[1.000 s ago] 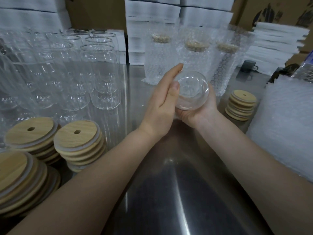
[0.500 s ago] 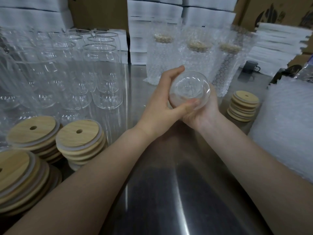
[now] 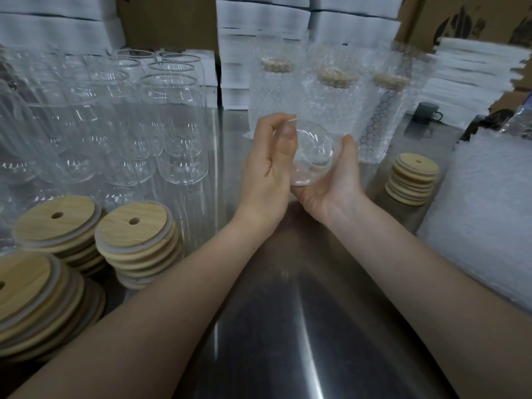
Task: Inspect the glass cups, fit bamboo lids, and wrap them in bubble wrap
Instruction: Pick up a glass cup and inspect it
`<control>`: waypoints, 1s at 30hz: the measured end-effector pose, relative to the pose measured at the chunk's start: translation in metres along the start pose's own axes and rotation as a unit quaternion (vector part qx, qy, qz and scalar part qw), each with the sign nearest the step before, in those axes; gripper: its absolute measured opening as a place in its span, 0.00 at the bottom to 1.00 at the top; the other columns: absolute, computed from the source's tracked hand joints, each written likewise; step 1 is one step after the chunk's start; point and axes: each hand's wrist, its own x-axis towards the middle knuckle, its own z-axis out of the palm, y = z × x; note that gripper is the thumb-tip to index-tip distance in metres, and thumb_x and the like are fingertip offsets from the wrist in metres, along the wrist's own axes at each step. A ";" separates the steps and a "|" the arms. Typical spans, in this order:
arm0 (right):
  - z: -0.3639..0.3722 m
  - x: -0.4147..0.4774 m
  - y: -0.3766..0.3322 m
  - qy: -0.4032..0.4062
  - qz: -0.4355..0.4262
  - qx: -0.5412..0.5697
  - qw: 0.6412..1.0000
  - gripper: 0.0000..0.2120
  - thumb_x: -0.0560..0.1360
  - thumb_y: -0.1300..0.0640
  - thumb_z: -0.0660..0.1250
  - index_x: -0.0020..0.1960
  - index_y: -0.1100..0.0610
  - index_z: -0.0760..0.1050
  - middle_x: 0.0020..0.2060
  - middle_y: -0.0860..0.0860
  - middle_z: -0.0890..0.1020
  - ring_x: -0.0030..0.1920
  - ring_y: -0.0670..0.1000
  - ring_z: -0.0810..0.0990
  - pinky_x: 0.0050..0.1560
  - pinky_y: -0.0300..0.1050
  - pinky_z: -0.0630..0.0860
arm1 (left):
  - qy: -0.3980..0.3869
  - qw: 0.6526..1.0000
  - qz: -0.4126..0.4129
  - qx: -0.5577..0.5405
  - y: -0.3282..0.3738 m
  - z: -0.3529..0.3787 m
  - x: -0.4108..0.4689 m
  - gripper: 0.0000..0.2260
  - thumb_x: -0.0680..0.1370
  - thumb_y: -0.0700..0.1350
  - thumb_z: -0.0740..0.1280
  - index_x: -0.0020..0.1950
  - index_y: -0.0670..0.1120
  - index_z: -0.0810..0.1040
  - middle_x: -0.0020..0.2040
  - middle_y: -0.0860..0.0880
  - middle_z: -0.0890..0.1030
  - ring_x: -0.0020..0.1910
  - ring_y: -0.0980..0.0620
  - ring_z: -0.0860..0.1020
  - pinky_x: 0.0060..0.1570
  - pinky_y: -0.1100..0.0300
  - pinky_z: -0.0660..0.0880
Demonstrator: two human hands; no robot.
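Empty glass cup [image 3: 312, 152] held on its side above the steel table [image 3: 302, 326], one round end toward the camera.

Gripped by left hand [image 3: 267, 171], fingers curled over the top edge, thumb flat on the glass; cradled from beneath by right hand [image 3: 334, 180], fingers curled round the far side. Far left: rows of bare cups [image 3: 178, 125], upright, empty. Near left: stacks of bamboo lids [image 3: 135, 240]; smaller lid stack [image 3: 413, 178] at right. Just behind the hands: three wrapped cups [image 3: 334, 96], lidded, standing. Right edge: pile of bubble wrap [image 3: 483, 203]. Dark mug [image 3: 426, 113] beyond. Along the back: white cartons [image 3: 262, 21], brown cardboard.
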 end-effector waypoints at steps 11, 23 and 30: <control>-0.003 0.007 -0.001 0.044 -0.012 -0.004 0.999 0.40 0.76 0.31 0.56 0.75 0.61 0.60 0.57 0.66 0.78 0.41 0.61 0.86 0.46 0.58 0.82 | 0.062 0.979 -0.151 -0.121 0.009 0.001 0.007 0.20 0.86 0.49 0.49 0.55 0.42 0.78 0.56 0.47 0.82 0.55 0.54 0.80 0.53 0.62 0.75; -0.012 -0.002 -0.003 0.015 -0.399 -0.471 0.787 0.27 0.76 0.49 0.71 0.67 0.43 0.59 0.55 0.52 0.77 0.47 0.44 0.80 0.50 0.39 0.79 | -0.061 0.990 -0.130 -0.013 0.003 -0.009 -0.005 0.28 0.71 0.42 0.65 0.70 0.48 0.65 0.68 0.48 0.71 0.69 0.55 0.70 0.65 0.65 0.69; -0.012 -0.004 0.005 -0.040 -0.410 -0.505 0.759 0.34 0.69 0.45 0.73 0.68 0.44 0.58 0.57 0.40 0.71 0.54 0.53 0.78 0.55 0.47 0.79 | -0.056 0.985 -0.155 0.055 -0.004 -0.006 -0.009 0.45 0.69 0.39 0.77 0.77 0.51 0.52 0.73 0.45 0.64 0.74 0.50 0.64 0.66 0.43 0.72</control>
